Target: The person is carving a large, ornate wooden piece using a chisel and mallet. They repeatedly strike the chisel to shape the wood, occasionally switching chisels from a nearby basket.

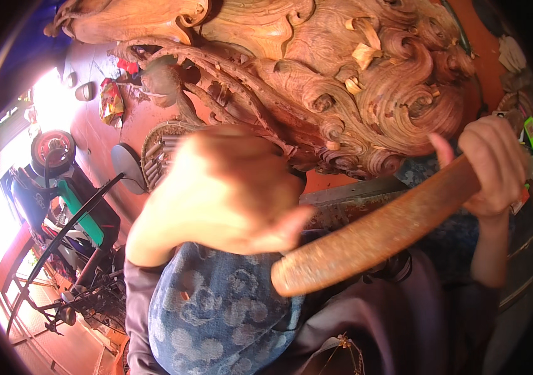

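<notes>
My right hand (494,164) grips one end of a thick, slightly curved wooden mallet (366,234), its fingers wrapped around the handle. The mallet's blunt end slants down and left across my lap. My left hand (235,190) is smeared by motion and hangs over my knee, close to that blunt end. Its fingers look curled under; whatever they hold, if anything, is hidden. Beyond both hands spreads a large carved wood piece (291,87) with deep swirls and branching forms. Wood chips (364,55) lie scattered on its surface.
Left of the carving, a round woven basket (149,150) holds several slim tools, beside a round grey object (129,169). A motorbike (69,244) stands at the left. A red and yellow packet (111,103) lies on the reddish floor. Patterned blue cloth (216,312) covers my leg.
</notes>
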Demonstrator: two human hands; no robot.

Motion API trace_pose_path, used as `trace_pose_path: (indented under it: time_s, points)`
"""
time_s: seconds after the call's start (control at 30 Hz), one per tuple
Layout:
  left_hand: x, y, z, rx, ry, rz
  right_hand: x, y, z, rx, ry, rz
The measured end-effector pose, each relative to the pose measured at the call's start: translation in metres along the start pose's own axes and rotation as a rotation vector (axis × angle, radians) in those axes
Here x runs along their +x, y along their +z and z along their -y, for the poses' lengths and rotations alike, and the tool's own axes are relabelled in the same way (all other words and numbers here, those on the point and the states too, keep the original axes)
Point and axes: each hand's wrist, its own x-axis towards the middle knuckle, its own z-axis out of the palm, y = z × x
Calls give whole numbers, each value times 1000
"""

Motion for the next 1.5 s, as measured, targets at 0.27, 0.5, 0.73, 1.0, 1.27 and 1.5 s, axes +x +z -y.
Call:
trace_pose_path:
  time_s: [0.27,0.5,0.73,1.0,1.27,1.5]
  points:
    - [-227,-8,7,-55,-1329,-662,-40,-12,30,-60,173,128]
    - [-408,163,-10,-38,-2098,-619,-140,2,-5,540,685,9]
    - [-414,240,-48,-565,-2234,-937,-144,23,9,1069,893,-8]
    - [-402,243,-42,17,-2460,-501,-164,30,7,1120,943,4]
    - [-384,212,94,300,-1938,-889,-164,47,12,1095,925,26]
    - [-420,214,168,154,-2161,-434,-150,42,24,1040,963,46]
